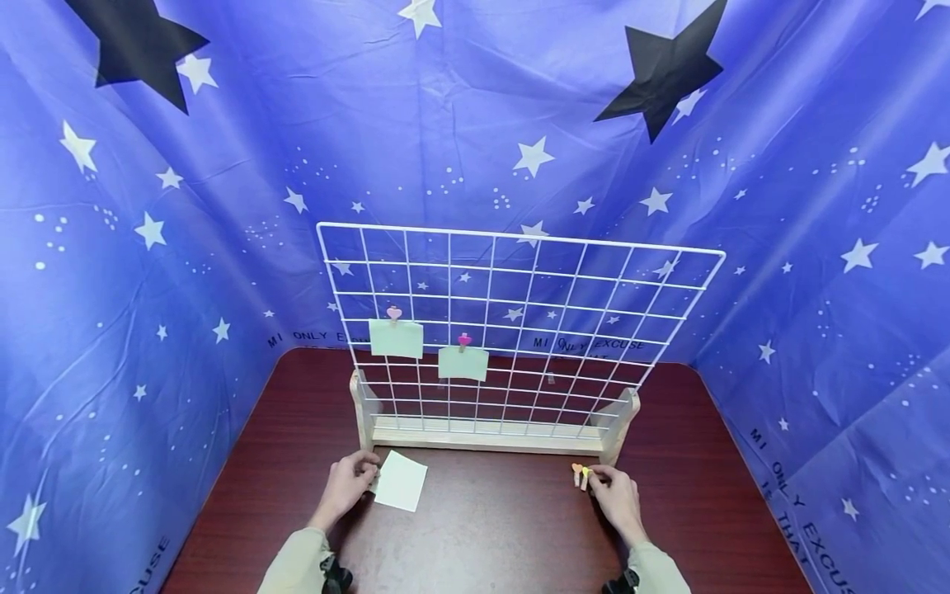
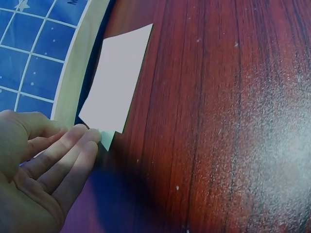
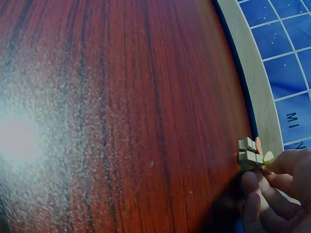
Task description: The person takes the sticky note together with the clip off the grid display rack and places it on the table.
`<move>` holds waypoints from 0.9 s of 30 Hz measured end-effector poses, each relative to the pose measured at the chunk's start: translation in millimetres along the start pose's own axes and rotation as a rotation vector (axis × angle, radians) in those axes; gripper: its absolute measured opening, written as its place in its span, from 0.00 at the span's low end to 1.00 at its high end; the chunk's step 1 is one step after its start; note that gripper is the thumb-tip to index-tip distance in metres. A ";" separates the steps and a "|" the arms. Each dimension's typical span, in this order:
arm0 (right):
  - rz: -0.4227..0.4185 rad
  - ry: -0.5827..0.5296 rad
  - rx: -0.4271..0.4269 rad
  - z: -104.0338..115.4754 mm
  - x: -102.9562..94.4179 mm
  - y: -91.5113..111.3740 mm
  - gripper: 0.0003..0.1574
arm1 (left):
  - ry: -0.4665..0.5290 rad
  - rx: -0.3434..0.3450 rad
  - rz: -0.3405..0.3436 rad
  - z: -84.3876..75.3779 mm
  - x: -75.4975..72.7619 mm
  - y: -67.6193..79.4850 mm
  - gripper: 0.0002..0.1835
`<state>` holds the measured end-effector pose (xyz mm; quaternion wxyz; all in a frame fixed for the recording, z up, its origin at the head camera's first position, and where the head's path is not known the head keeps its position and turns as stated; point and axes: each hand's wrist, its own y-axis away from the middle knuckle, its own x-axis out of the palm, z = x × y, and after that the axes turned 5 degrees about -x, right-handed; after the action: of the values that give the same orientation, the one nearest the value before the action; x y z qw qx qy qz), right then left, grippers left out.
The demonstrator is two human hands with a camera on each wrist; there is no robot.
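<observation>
Two pale paper notes lie overlapped on the table, the upper one a whitish sheet and the lower one showing a green corner. My left hand has its bent fingers at that corner and pinches it, though the thumb's contact is partly hidden. At the right, my right hand pinches the yellow heart top of a small wooden clothespin between thumb and finger. Right beside it is a second clothespin with an orange heart. Both are by the grid stand's right foot.
A white wire grid stands upright in a wooden base behind the hands. Two pale green notes hang on it, a left note and a right note, each under a pink heart clothespin. A blue star-print curtain surrounds the table.
</observation>
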<state>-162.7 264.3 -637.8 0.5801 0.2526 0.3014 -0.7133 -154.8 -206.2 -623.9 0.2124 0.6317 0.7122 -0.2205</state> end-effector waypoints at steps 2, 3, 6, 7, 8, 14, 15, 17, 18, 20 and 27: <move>-0.004 0.005 0.002 -0.4 0.5 0.2 0.08 | -0.002 0.007 -0.008 0.9 -0.9 -0.1 0.09; -0.005 0.005 0.003 -0.3 0.5 0.3 0.08 | -0.004 0.006 -0.010 1.3 -1.3 0.0 0.09; -0.007 0.009 0.006 -0.1 0.4 0.7 0.09 | 0.001 0.001 -0.007 1.2 -2.3 0.1 0.09; -0.009 0.014 0.006 -0.3 0.4 0.7 0.09 | 0.008 0.008 -0.004 0.8 -2.7 0.2 0.09; -0.010 0.018 0.006 -0.4 0.3 0.8 0.08 | 0.017 0.011 0.000 0.1 -3.1 0.2 0.09; -0.020 0.037 0.005 -0.3 -0.4 1.3 0.08 | 0.078 -0.009 0.020 -5.3 -5.8 0.5 0.09; -0.020 0.038 0.006 -0.5 -0.4 1.5 0.08 | 0.084 -0.016 0.023 -5.9 -6.1 0.5 0.09; -0.019 0.034 0.010 -0.5 -0.5 1.8 0.08 | 0.094 -0.026 0.027 -6.8 -6.4 0.6 0.09; -0.019 0.032 0.012 -0.4 -0.7 1.9 0.08 | 0.100 -0.029 0.030 -6.7 -6.2 0.5 0.09; -0.019 0.029 0.012 -0.8 -0.7 2.0 0.08 | 0.105 -0.031 0.032 -6.2 -5.6 -0.1 0.10; -0.022 0.030 0.022 -3.1 -2.9 3.1 0.09 | 0.083 0.000 0.019 -3.7 -4.3 -0.6 0.10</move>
<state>-159.0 268.1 -638.4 0.5650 0.2663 0.3046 -0.7191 -155.0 -207.5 -618.4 0.1846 0.6471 0.7144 -0.1919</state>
